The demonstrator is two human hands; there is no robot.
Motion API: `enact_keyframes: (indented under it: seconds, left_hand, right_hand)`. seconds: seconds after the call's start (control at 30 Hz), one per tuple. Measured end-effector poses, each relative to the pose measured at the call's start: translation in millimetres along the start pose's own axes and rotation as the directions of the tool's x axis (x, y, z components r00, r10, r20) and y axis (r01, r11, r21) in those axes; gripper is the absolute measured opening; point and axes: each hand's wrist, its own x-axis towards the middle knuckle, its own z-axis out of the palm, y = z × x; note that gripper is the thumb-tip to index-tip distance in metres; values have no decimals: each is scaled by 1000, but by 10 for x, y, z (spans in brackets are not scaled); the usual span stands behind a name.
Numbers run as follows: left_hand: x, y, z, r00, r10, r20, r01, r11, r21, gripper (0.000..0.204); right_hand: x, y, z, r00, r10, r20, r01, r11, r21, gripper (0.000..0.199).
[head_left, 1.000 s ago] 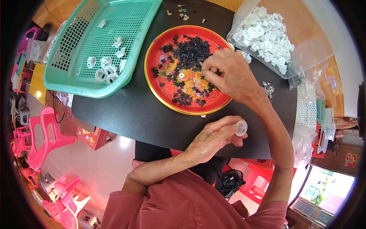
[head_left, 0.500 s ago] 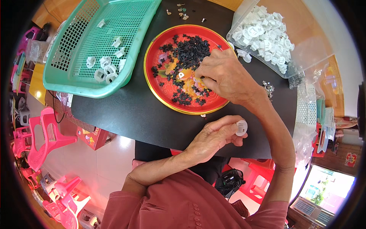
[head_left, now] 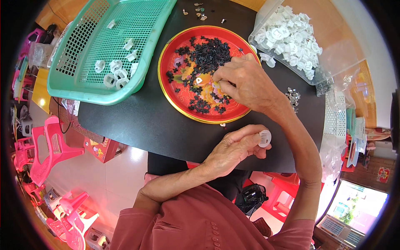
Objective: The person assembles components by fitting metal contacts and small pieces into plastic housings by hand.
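My left hand (head_left: 237, 146) is closed around a round white plastic part (head_left: 265, 138), held between thumb and fingers above the table's near side. Over the right part of a red tray (head_left: 166, 93) with a gold rim, my right hand (head_left: 249, 82) has thumb and forefinger drawn together. Whatever those fingertips may pinch is hidden. Small black pieces (head_left: 211, 54) lie heaped in the tray, with looser ones toward its near side. Among them sits one small white piece (head_left: 198, 80).
A green mesh basket (head_left: 98, 98) with several white parts stands at the left. At the far right is a clear bin (head_left: 329, 68) of white parts. Small metal pieces (head_left: 293, 99) lie right of my right wrist; others (head_left: 201, 16) lie beyond the tray.
The white part in my left hand is tilted slightly differently. My right hand stays over the tray, its fingers shifted only a little.
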Motion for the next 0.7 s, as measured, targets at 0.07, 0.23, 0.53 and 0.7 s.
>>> enact_keyframes:
  seconds: [0.07, 0.23, 0.53, 0.7]
  left_hand:
    - [-4, -1, -5, 1000, -7, 0, 7, 1000, 1, 34]
    - [-2, 2, -12, 1000, -4, 11, 4, 1000, -2, 34]
    - [-5, 11, -4, 1000, -11, 11, 11, 1000, 1, 33]
    - [-7, 4, -13, 1000, -5, 15, 5, 1000, -6, 33]
  right_hand:
    - [0, 54, -29, 998, 61, 12, -62, 980, 192, 6]
    - [-8, 163, -108, 989, 149, 21, -150, 953, 262, 9]
    - [33, 71, -70, 999, 10, 44, -16, 990, 139, 9]
    - [112, 2, -72, 994, -9, 109, 11, 1000, -22, 8]
